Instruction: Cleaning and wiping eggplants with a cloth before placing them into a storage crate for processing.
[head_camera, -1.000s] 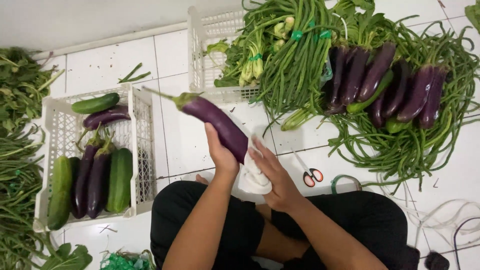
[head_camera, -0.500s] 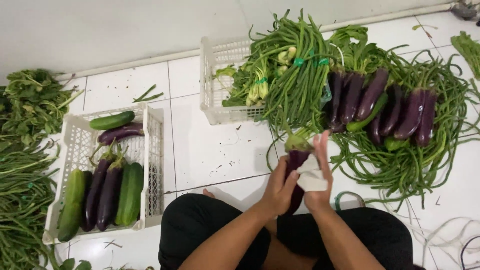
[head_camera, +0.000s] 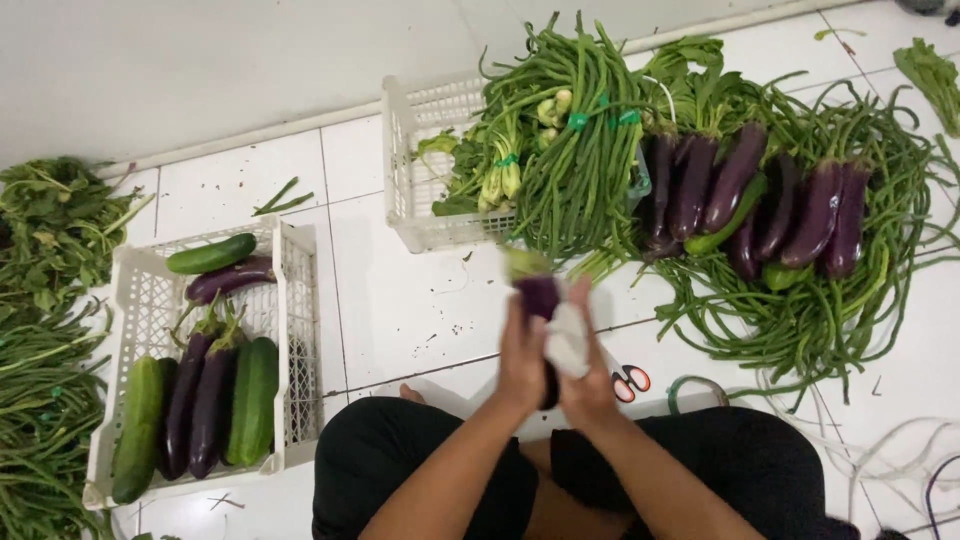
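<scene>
Head view: my left hand (head_camera: 522, 358) is wrapped around a purple eggplant (head_camera: 540, 297), held upright in front of me above my lap, green stem end up. My right hand (head_camera: 585, 372) presses a white cloth (head_camera: 567, 338) against the eggplant's right side, fingers closed on it. Scissors (head_camera: 630, 382) lie on the tile just beside my right hand. White crate (head_camera: 300, 330) at my left holds cucumbers (head_camera: 255, 398) and eggplants. Long beans (head_camera: 575, 170) are piled ahead.

A purple eggplant (head_camera: 540, 297) stands upright, green cap up, white cloth (head_camera: 568, 340) beside it.
</scene>
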